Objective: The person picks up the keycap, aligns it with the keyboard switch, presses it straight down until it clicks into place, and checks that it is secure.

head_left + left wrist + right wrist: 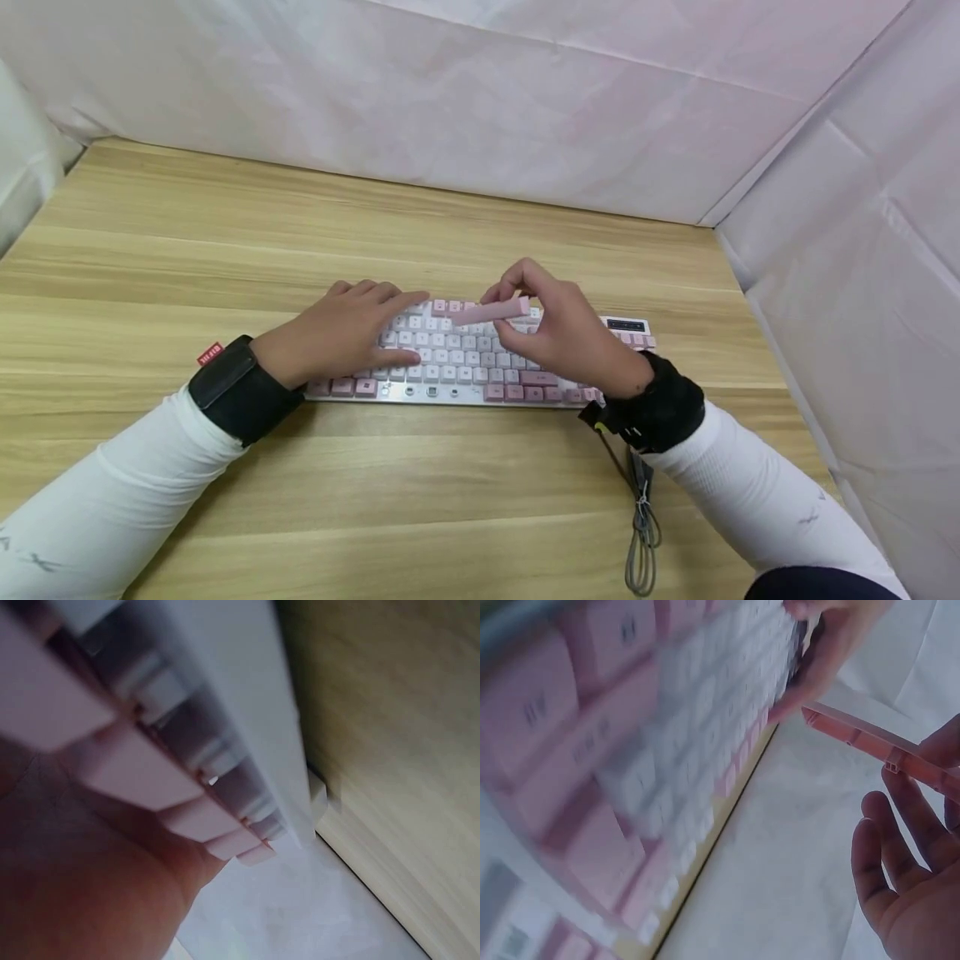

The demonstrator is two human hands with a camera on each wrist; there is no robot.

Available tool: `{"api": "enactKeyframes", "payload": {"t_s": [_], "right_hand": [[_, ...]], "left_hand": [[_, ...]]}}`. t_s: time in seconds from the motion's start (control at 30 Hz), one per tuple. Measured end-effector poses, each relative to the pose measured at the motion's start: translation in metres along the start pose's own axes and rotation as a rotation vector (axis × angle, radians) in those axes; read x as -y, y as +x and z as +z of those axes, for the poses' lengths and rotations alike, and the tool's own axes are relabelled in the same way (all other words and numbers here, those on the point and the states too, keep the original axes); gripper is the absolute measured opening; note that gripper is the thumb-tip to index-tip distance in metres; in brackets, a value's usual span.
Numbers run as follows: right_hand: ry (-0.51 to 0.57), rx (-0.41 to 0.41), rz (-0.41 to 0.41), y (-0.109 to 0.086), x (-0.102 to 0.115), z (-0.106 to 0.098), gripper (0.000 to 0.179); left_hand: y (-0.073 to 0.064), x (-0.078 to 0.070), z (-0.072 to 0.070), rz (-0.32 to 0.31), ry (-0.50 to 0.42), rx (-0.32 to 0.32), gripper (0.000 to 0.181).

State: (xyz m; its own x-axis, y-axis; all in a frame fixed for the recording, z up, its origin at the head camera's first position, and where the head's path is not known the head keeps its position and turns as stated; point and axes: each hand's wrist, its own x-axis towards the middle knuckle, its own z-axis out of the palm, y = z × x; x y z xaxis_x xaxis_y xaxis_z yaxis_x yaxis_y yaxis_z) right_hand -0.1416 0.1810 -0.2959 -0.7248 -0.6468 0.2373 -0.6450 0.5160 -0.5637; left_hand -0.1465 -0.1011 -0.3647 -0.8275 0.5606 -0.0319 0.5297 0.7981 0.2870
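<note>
A white and pink keyboard (pixel 465 400) lies flat on the wooden table. On its left part rests my left hand (pixel 345 329), fingers spread across the keys; its palm is close beside pink keycaps (pixel 139 769) in the left wrist view. My right hand (pixel 566 333) pinches a long pink spacebar keycap (pixel 491 312) between thumb and fingers, above the keyboard. The keycap's hollow underside with its small stem mounts shows in the right wrist view. In the bottom row, a long gap (pixel 420 392) bares the plate and several switches.
A bundled grey cable (pixel 643 533) lies on the table (pixel 420 500) in front of the keyboard, near my right forearm. White cloth walls (pixel 450 108) stand behind and to the right of the table.
</note>
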Motion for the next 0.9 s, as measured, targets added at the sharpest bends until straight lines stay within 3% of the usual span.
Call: {"api": "enactKeyframes", "payload": {"t_s": [0.17, 0.43, 0.7, 0.9], "right_hand": [[0.057, 0.021, 0.024, -0.010, -0.002, 0.012, 0.024], [0.029, 0.038, 0.065, -0.019, -0.012, 0.015, 0.024], [-0.067, 0.109, 0.160, -0.027, -0.020, 0.013, 0.022], [-0.178, 0.149, 0.111, -0.030, -0.024, 0.016, 0.015]], "left_hand": [[0.000, 0.002, -0.001, -0.006, -0.004, 0.008, 0.086], [0.001, 0.004, 0.001, -0.008, -0.005, 0.007, 0.087], [0.001, 0.004, -0.001, -0.006, -0.010, 0.008, 0.087], [0.000, 0.004, -0.001, -0.006, -0.012, 0.010, 0.087]]}}
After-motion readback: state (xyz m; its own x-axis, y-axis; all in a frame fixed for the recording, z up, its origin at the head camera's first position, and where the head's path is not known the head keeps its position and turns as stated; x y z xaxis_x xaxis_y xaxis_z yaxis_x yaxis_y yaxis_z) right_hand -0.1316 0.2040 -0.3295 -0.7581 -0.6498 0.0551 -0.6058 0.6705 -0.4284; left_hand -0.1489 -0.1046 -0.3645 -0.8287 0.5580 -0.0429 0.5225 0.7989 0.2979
